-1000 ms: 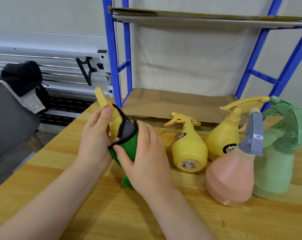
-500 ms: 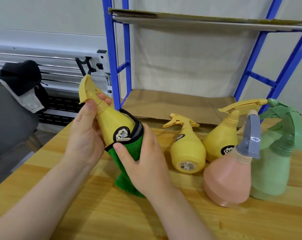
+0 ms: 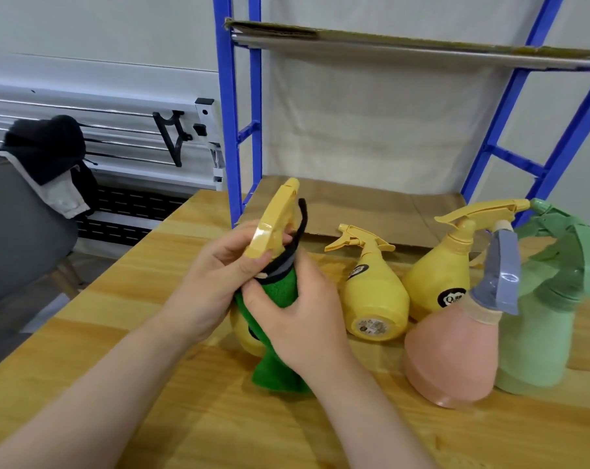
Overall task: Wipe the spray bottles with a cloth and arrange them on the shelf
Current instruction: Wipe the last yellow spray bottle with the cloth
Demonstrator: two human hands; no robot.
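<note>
My left hand (image 3: pixel 215 286) grips the trigger head of a yellow spray bottle (image 3: pixel 275 218) held upright over the wooden table (image 3: pixel 124 319). My right hand (image 3: pixel 300 319) presses a green cloth (image 3: pixel 280 370) with a black edge around the bottle's neck and body, hiding most of it. To the right lie a small yellow bottle (image 3: pixel 374 299) on its side and a larger yellow bottle (image 3: pixel 439 282). A pink bottle (image 3: pixel 456 353) with a grey-blue trigger and a green bottle (image 3: pixel 544 333) stand at the right. The blue shelf (image 3: pixel 239 130) is behind.
Cardboard (image 3: pixel 371 204) lines the lower shelf level at table height, and another sheet covers the upper level. A grey chair (image 3: pixel 12 231) with dark clothing draped on it stands at the left, beside a white wall rack (image 3: pixel 134 130).
The cloth has slid up from the bottle's base to its neck. The bottle has come lower and more upright, its trigger head now turned toward me.
</note>
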